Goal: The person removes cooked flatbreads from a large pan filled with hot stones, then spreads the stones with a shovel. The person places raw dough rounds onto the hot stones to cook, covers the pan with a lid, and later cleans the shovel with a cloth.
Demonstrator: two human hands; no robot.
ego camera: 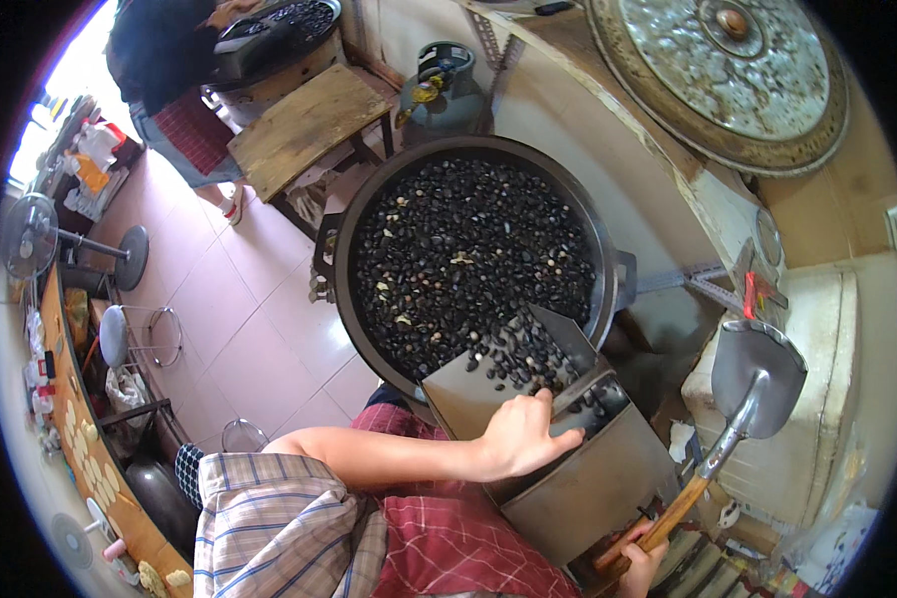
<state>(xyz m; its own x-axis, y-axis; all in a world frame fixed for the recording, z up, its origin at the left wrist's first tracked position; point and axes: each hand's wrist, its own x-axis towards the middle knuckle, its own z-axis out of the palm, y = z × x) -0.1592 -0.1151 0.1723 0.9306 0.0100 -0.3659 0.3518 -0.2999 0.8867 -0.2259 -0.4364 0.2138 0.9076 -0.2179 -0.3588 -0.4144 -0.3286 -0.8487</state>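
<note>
A wide black pan (478,247) before me is full of small dark pebbles (478,224) with a few pale bits among them. A metal scoop box (575,478) leans over its near rim, its flat lip bearing more pebbles. My left hand (527,437) rests on the box's upper edge by the crossbar, thumb and fingers spread. At the lower right, my right hand (643,557) is closed round the wooden handle of a metal shovel (759,381), whose blade points up and away from the pan.
A large round lid (725,67) lies on a shelf at upper right. Behind the pan stand a gas cylinder (445,97) and a wooden bench (310,131). Another person (172,82) works at a second pan. A stool (116,336), a fan and a table with flat dough pieces (90,448) are at left.
</note>
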